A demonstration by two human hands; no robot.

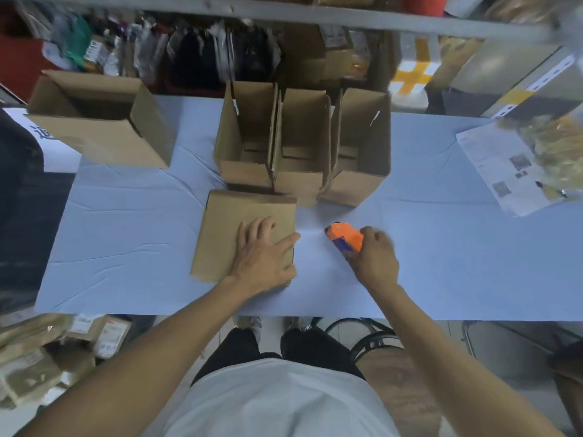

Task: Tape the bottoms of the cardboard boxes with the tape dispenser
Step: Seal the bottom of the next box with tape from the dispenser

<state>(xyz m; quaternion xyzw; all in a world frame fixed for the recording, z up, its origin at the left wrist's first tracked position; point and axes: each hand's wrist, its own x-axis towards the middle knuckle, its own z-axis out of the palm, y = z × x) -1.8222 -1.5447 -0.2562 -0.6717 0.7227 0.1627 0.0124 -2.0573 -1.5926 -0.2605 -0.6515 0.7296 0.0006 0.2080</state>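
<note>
Head view, three open boxes (303,146) behind closed box (233,228), papers (492,165) far right

From my remote seat I see a long table (126,234) draped in a pale blue, creased cloth running left to right. Beyond it stands a grey metal shelving rack (347,22), its lower level crammed with dark bagged goods (202,61) and brown packets. A perforated grey upright (536,86) with a yellow band leans in at far right. Printed sheets (495,165) lie on the table's right end. Below the near edge, a pale floor (504,348), a black-framed chair (372,339), and wrapped parcels (47,357) stacked at left. Light is even, indoor.
</note>
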